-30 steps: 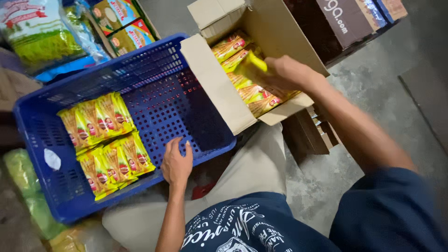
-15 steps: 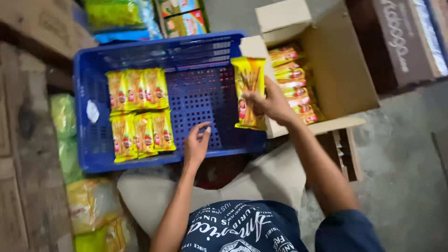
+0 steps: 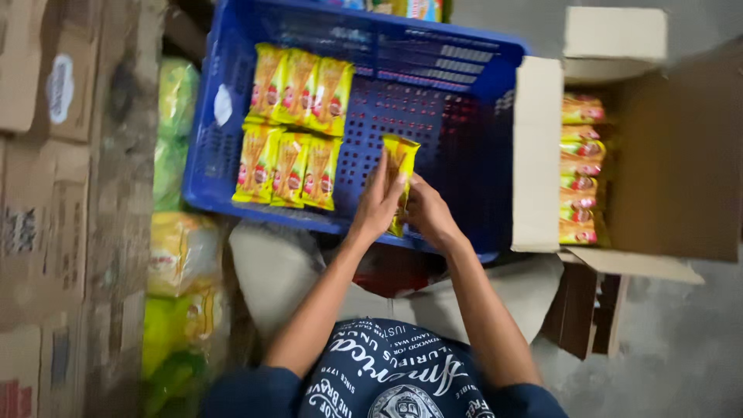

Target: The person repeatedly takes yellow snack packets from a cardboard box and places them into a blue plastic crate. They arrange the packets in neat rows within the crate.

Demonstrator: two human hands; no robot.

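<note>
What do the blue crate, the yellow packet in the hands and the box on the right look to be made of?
Blue crate: rigid moulded plastic, judging by its perforated lattice. Yellow packet: probably thin glossy plastic film, printed. Box: plain brown cardboard, matte, with folded flaps.

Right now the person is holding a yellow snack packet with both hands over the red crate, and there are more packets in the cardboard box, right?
Almost. The crate is blue, not red, as the head view shows. The rest holds: the left hand and the right hand both hold the yellow snack packet over the crate, and more packets sit in the cardboard box.
</note>
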